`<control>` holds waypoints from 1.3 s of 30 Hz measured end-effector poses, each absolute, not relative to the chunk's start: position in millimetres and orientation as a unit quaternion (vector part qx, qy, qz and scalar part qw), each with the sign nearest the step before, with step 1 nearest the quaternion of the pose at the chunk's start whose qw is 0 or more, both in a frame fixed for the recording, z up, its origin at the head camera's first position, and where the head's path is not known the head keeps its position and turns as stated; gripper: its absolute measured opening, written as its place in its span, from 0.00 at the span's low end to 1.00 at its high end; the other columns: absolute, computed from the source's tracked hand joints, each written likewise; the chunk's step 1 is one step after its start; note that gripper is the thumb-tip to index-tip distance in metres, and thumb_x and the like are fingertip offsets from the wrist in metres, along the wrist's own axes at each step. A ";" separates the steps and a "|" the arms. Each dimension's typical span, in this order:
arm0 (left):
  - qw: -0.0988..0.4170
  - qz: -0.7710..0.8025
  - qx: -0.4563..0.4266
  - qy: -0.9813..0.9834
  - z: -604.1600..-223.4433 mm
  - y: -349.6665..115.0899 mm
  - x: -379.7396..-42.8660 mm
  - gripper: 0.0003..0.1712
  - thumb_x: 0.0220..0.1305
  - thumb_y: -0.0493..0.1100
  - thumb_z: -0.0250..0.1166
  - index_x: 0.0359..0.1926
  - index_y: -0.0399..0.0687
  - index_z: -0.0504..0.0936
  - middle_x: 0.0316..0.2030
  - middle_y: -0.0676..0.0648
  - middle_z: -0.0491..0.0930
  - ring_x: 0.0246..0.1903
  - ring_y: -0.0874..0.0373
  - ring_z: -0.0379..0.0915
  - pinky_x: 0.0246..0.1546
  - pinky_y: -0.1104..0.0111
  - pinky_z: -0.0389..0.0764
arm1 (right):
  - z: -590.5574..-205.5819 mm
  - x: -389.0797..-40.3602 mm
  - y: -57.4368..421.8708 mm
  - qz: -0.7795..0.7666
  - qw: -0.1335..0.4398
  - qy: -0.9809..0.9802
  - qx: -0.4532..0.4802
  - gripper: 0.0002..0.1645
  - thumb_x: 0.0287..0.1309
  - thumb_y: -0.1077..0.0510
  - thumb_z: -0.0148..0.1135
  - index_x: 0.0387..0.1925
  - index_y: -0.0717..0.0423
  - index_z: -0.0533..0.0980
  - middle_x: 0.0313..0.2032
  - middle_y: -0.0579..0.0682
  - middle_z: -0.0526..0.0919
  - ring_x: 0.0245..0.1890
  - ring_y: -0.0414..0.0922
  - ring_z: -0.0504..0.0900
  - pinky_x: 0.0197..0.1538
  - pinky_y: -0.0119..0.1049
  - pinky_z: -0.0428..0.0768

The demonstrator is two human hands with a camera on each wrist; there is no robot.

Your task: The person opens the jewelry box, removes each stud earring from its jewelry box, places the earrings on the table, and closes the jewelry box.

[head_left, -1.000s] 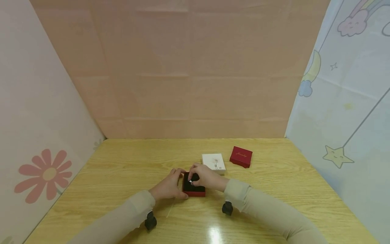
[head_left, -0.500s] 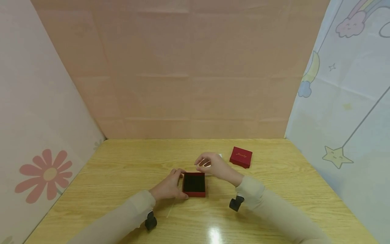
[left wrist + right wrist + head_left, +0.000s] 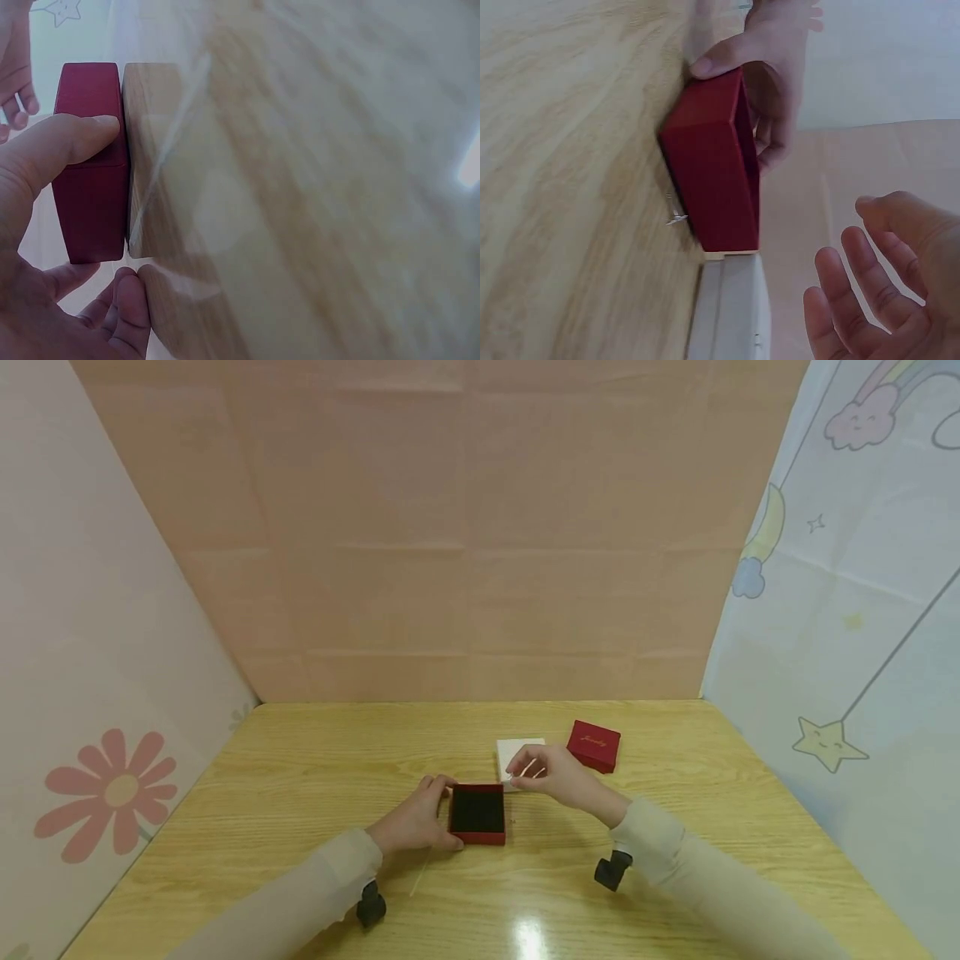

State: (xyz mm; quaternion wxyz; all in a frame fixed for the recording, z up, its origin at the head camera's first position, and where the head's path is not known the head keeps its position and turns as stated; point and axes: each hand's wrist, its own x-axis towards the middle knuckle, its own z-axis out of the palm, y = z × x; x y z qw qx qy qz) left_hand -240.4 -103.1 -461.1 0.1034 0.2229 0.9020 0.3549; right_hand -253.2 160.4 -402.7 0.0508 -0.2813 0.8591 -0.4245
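Observation:
My left hand (image 3: 420, 814) grips a small red box (image 3: 477, 838) from its left side, thumb on the near wall and fingers at the far corner. The box stands uncovered with a black pad inside. My right hand (image 3: 551, 772) is raised over the white box (image 3: 517, 746), thumb and index finger nearly together. A tiny bright piece shows at those fingertips in the head view, like the silver star-shaped jewellery seen earlier. In the right wrist view, the other fingers (image 3: 831, 270) are loosely bent. Another small silver star-shaped piece (image 3: 676, 218) lies on the table beside the red box.
A red lid (image 3: 595, 745) with gold lettering lies at the back right. A thin pale strip (image 3: 418, 878) lies on the wooden table (image 3: 315, 760) near my left hand. Printed cloth walls and a plain back wall (image 3: 465, 568) enclose the table.
My right hand has lifted out of the red box, taking the silver star-shaped piece off the black pad, and moved right over the white box. My left hand and the red box have stayed put.

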 end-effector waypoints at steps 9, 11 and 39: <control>0.106 0.358 0.219 0.902 -461.1 -103.1 -239.4 0.53 0.35 0.53 0.78 0.62 0.47 0.61 0.51 0.44 0.64 0.48 0.51 0.68 0.46 0.56 0.73 | -425.6 -247.3 162.8 -0.399 0.086 0.866 -0.290 0.07 0.55 0.58 0.64 0.37 0.54 0.78 0.32 0.45 0.78 0.30 0.43 0.78 0.35 0.32 0.78; 0.107 0.357 0.217 0.902 -461.1 -103.0 -239.1 0.53 0.36 0.53 0.78 0.62 0.47 0.61 0.51 0.44 0.64 0.48 0.51 0.68 0.46 0.56 0.73 | -431.3 -247.4 163.8 -0.385 0.092 0.870 -0.294 0.06 0.55 0.59 0.64 0.36 0.53 0.77 0.31 0.44 0.79 0.30 0.41 0.78 0.35 0.32 0.77; 0.103 0.352 0.216 0.905 -461.7 -103.2 -239.1 0.52 0.35 0.54 0.78 0.61 0.47 0.61 0.51 0.44 0.64 0.48 0.51 0.68 0.46 0.56 0.73 | -447.3 -248.8 166.5 -0.311 0.133 0.891 -0.301 0.04 0.54 0.63 0.64 0.31 0.53 0.77 0.26 0.41 0.77 0.27 0.38 0.74 0.32 0.31 0.74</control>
